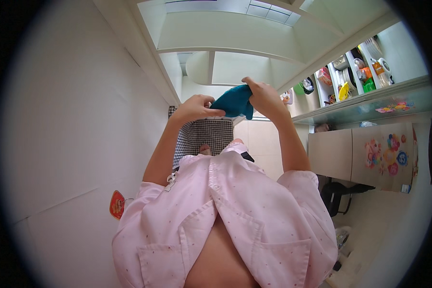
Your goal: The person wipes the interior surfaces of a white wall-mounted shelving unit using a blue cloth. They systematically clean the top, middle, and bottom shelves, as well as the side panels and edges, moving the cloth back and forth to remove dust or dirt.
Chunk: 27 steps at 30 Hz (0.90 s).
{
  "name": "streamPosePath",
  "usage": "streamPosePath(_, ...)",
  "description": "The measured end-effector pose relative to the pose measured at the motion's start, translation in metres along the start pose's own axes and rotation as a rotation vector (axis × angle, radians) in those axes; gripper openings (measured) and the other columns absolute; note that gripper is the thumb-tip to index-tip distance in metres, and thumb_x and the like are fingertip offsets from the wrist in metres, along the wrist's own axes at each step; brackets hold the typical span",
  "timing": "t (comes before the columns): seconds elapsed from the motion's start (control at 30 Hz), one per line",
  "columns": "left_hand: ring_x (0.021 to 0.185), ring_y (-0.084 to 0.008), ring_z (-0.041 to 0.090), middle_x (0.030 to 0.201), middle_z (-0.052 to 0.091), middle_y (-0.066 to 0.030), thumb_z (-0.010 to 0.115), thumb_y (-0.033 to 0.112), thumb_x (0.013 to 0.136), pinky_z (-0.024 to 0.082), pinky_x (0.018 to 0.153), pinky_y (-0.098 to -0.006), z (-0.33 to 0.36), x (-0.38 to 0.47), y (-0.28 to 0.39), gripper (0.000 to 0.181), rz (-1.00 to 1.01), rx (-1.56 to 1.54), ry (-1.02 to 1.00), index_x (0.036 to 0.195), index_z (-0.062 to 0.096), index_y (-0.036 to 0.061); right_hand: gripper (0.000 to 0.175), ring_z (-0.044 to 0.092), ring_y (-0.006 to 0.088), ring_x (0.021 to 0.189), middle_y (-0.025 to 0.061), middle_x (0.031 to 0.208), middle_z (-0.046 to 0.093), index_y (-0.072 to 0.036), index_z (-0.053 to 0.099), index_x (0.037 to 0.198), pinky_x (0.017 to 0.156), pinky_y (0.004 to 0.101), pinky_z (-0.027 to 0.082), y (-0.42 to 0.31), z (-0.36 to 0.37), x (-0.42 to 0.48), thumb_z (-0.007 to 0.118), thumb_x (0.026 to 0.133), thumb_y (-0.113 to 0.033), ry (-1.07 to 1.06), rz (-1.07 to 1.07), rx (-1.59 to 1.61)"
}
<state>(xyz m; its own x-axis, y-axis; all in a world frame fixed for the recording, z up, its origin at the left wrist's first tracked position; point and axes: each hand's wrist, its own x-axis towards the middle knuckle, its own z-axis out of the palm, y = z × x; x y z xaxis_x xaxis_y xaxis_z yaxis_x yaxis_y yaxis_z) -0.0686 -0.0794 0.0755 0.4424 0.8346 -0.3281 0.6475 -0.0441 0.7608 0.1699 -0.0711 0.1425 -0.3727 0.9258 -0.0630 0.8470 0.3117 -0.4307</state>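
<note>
A teal cloth (232, 102), folded over on itself, is stretched between my two hands in front of a white shelf unit. My left hand (198, 108) pinches its left edge between thumb and fingers. At the other side my right hand (264, 97) grips the cloth's upper right part, its index finger raised above the top edge. A loose corner of the cloth hangs down beneath the right hand. Below the hands stands a fabric bin (214, 133) with a black and white check.
White shelves (230, 30) rise ahead. At the right, a ledge (363, 99) lies below cubbies (356, 73) of bags and small items. Under it is a stickered cabinet (363, 154), with a black chair (340, 196) nearby. A plain wall (75, 118) runs along the left.
</note>
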Motion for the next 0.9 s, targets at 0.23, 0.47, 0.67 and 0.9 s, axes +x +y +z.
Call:
streamPosePath(0.23,0.099,-0.0271,0.066,0.128,0.057,-0.0188,0.086,0.041,0.07,0.056,0.08,-0.0369,0.017,-0.003,0.009,0.087,0.15,-0.31,0.289,0.14,0.049,0.006,0.05,0.067,0.0386,0.094,0.0224,0.101,0.068,-0.009,0.059,0.12,0.084,0.0405,0.052,-0.01,0.018,0.0,0.05,0.075,0.01,0.13,-0.164,0.351)
streamPosePath(0.47,0.093,-0.0195,0.067,0.108,0.065,-0.0102,0.077,0.011,0.079,0.06,0.076,-0.0304,0.029,0.009,-0.006,0.051,0.228,-0.86,0.402,0.125,0.056,0.0043,0.062,0.058,0.0291,0.117,0.0136,0.119,0.064,-0.016,0.046,0.141,0.102,0.036,0.043,-0.003,0.061,0.014,0.07,0.084,-0.014,0.15,-0.322,0.916)
streamPosePath(0.67,0.098,-0.0188,0.067,0.116,0.064,-0.0103,0.075,0.011,0.083,0.058,0.085,-0.0316,0.003,-0.011,0.02,0.06,0.357,-1.032,0.406,0.136,0.047,0.0068,0.078,0.062,0.0284,0.11,0.0165,0.121,0.063,-0.015,0.042,0.143,0.095,0.0372,0.05,-0.006,0.074,0.024,0.083,0.076,-0.018,0.312,-0.273,0.743)
streamPosePath(0.9,0.105,-0.0251,0.067,0.123,0.061,-0.0195,0.072,0.031,0.085,0.055,0.09,-0.0349,-0.016,-0.029,0.015,0.069,0.282,-0.981,0.639,0.14,0.04,0.0026,0.089,0.064,0.0358,0.103,0.0263,0.123,0.059,-0.003,0.043,0.136,0.089,0.0363,0.052,0.039,-0.017,0.088,0.079,0.073,-0.055,0.742,0.148,0.61)
